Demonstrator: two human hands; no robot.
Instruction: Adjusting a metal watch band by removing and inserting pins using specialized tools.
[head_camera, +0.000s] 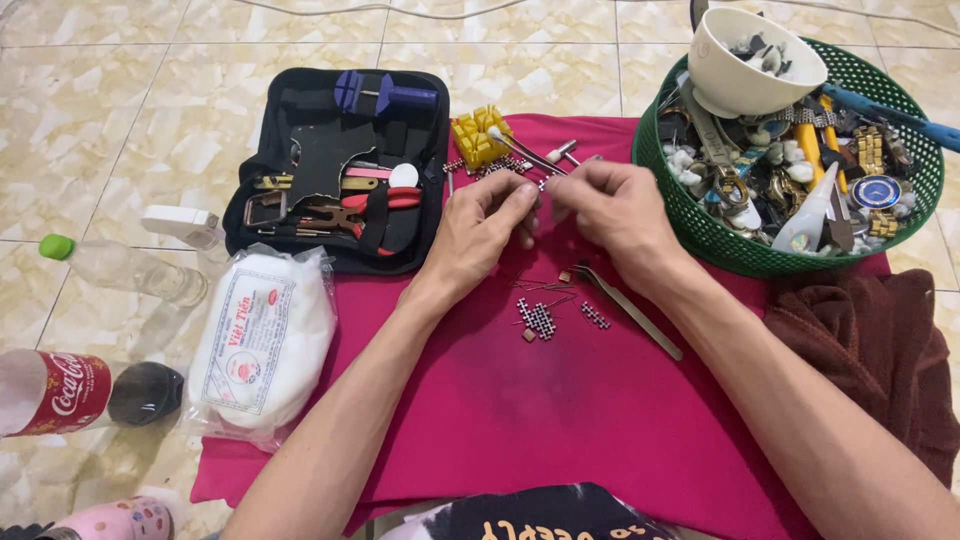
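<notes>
My left hand and my right hand meet fingertip to fingertip above a magenta cloth. Between them they pinch a tiny metal piece, too small to tell apart, near a thin metal tool that points up-left. Loose watch band links and a smaller strip of links lie on the cloth just below the hands. Metal tweezers rest on the cloth under my right wrist. A yellow plastic block stands beyond my left hand.
An open black tool case with pliers and small tools lies at the left. A green basket of watch parts with a white bowl is at the right. A white cotton pack, bottles and brown cloth surround.
</notes>
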